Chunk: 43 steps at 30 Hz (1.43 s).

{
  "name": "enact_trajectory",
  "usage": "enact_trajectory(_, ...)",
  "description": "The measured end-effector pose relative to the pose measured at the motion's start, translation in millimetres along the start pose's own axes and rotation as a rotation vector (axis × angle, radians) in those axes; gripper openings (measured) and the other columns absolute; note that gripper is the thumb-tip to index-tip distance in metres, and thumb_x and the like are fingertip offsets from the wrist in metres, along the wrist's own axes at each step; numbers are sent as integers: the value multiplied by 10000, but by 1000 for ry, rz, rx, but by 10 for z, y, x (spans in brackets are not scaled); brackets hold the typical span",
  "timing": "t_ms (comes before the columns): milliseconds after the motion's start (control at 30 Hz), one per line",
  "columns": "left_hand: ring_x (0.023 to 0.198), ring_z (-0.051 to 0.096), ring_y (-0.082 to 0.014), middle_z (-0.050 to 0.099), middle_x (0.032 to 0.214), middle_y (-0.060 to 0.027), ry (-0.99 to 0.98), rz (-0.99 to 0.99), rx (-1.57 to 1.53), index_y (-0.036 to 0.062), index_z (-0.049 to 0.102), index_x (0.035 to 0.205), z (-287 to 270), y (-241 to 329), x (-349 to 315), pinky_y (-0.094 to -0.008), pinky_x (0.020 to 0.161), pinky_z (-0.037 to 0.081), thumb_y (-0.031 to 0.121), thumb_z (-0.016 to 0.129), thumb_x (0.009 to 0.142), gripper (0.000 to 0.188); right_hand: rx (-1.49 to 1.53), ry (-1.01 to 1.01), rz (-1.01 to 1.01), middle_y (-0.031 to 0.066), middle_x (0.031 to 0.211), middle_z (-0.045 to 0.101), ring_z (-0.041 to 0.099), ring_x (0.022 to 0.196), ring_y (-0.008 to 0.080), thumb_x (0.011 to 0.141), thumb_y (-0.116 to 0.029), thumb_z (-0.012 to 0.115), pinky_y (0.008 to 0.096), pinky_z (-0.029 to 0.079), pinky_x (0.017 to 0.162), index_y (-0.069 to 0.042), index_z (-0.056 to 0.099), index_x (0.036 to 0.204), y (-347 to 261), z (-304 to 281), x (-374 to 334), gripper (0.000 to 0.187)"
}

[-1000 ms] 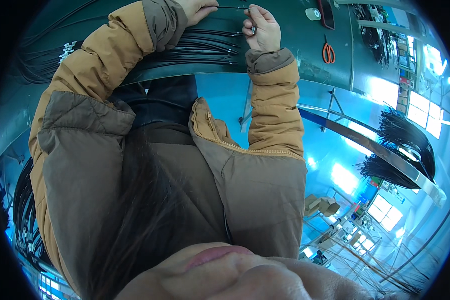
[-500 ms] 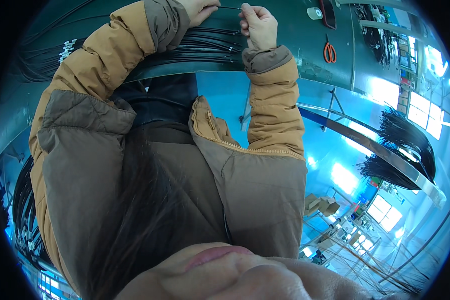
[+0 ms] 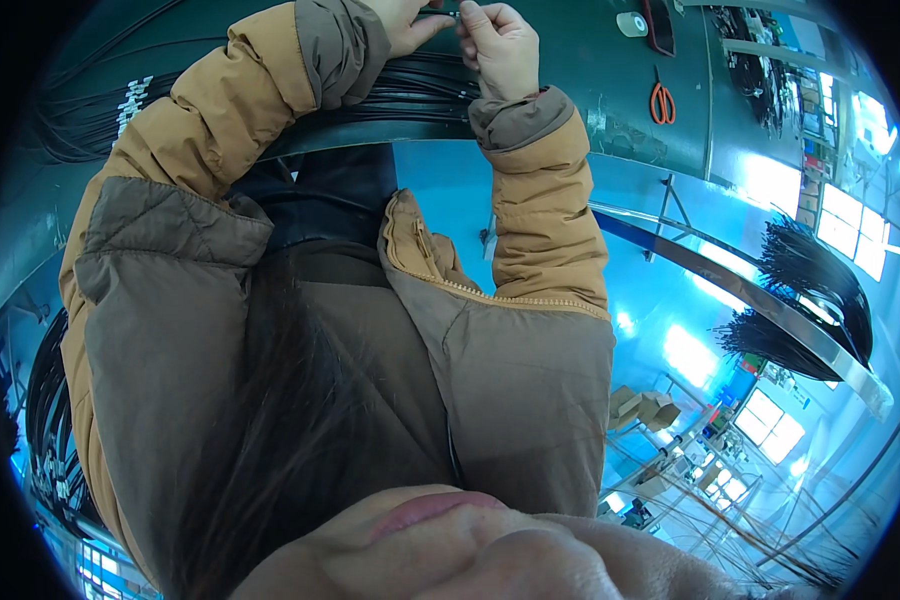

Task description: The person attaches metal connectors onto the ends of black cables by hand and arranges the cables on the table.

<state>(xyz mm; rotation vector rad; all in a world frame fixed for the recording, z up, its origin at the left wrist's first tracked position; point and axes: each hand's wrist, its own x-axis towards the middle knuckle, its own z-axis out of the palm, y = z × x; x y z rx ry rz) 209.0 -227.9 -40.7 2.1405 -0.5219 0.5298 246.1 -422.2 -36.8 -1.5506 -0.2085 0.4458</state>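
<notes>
At the top edge, over a dark green table (image 3: pixel 615 75), both hands meet at one thin black cable (image 3: pixel 438 13). My left hand (image 3: pixel 410 25) is closed around it, its thumb pointing right; part of this hand is cut off by the frame. My right hand (image 3: pixel 503 48) pinches the cable's end, where a small light tip shows between the fingers. Just below the hands, a bundle of black cables (image 3: pixel 415 92) lies across the table, partly covered by my left sleeve. White connectors (image 3: pixel 133 105) sit on the cables at the left.
Scissors with orange-red handles (image 3: pixel 662 104) lie to the right, below a small white roll (image 3: pixel 631 24) and a dark red-edged flat object (image 3: pixel 658 27). Black cable bundles (image 3: pixel 815 285) hang over a metal rail (image 3: pixel 740 283) at the right. Cardboard boxes (image 3: pixel 645 410) stand farther off.
My right hand has moved left, close to my left hand, so less of the cable shows between them. My left hand has shifted slightly to the right.
</notes>
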Motion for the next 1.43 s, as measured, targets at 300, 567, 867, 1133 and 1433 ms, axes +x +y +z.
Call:
enact_trajectory(300,883,655,-391,610,1002,-191,34,-35,-14,36,661,1137,-60,127,-20,-445,747,549,112,716,880,274,271,-126,-63,26,848,654,570,687,100,1023,-164,643,235,455,587,-32,645,1053,59,77,45,135)
enact_trajectory(567,799,616,-401,607,876,-181,28,86,20,42,706,936,12,62,-32,-470,696,517,114,721,899,82,883,-27,119,132,1001,619,621,915,256,888,140,503,389,557,937,23,558,1179,557,-443,326,319)
enact_trajectory(867,791,620,-408,614,846,-186,-67,1,71,44,690,865,110,35,-110,-482,699,521,125,718,878,86,904,-37,14,142,1009,665,643,992,285,917,144,540,468,533,1031,-11,652,1064,559,-230,300,242)
enact_trajectory(1133,778,623,-412,630,829,-184,-47,-7,112,46,697,897,100,-76,-129,-497,684,529,134,684,891,89,894,-92,62,174,1173,697,670,1098,305,951,115,521,418,552,990,6,644,1154,378,53,138,261)
enact_trajectory(1433,851,660,-412,687,896,-196,-20,-4,84,60,721,982,64,-33,-69,-474,739,552,151,678,907,126,735,-89,41,166,1168,689,694,963,248,1058,-42,538,339,586,889,27,557,1312,560,8,162,264)
